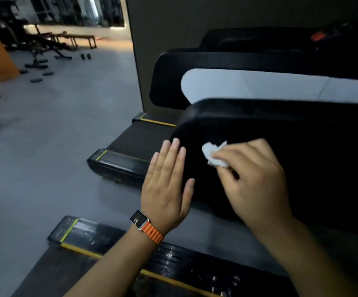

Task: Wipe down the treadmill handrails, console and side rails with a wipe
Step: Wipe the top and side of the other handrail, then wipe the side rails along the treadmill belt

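Grey gym flooring (56, 129) runs under a row of treadmills. On the nearest black console (281, 146) the right hand (253, 179) pinches a crumpled white wipe (213, 155) against its surface, while the left hand (167, 185) (orange-strapped watch (140, 220) at the wrist) lies flat, fingers straight, on the console's edge.

Your wipe (213, 154) is a small, crumpled white wad, pinched in your right hand (257, 181) against the smooth, rounded black treadmill panel (291, 129). Nearest you, the black ribbed side rail (173, 259) shows pale smudges and yellow edging.
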`<state>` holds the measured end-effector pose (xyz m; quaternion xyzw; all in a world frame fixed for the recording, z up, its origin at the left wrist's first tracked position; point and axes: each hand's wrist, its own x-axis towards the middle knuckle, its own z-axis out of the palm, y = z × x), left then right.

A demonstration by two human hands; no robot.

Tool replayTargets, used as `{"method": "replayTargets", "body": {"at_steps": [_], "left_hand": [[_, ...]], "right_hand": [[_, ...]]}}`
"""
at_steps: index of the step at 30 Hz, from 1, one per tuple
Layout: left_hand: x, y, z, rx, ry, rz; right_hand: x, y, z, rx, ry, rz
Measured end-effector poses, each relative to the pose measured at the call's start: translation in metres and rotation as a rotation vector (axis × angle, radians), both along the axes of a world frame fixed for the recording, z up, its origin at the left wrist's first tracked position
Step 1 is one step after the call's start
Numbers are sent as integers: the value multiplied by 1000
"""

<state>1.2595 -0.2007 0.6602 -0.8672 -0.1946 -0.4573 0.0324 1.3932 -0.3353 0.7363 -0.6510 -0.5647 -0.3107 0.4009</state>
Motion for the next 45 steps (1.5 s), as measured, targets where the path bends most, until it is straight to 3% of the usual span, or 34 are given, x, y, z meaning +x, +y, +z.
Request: {"method": "replayTargets", "body": {"at_steps": [7,13,21,32,38,45], "left_hand": [[-74,-8,126,-281,196,129],[-171,-24,233,-482,265,358],[-359,-83,309,-655,153,857],[-627,-203,307,-832,-1,1478],[-709,-230,317,-901,-35,1657],[-791,-197,300,-938,-55,1751]], "right_hand": [[-61,14,86,-304,633,176],[-127,43,190,-611,890,420],[-300,81,275,-936,796,911],[-590,92,261,-1338,529,1342],[-706,98,255,-1461,469,1457],[-811,149,235,-1574,407,1502]]}}
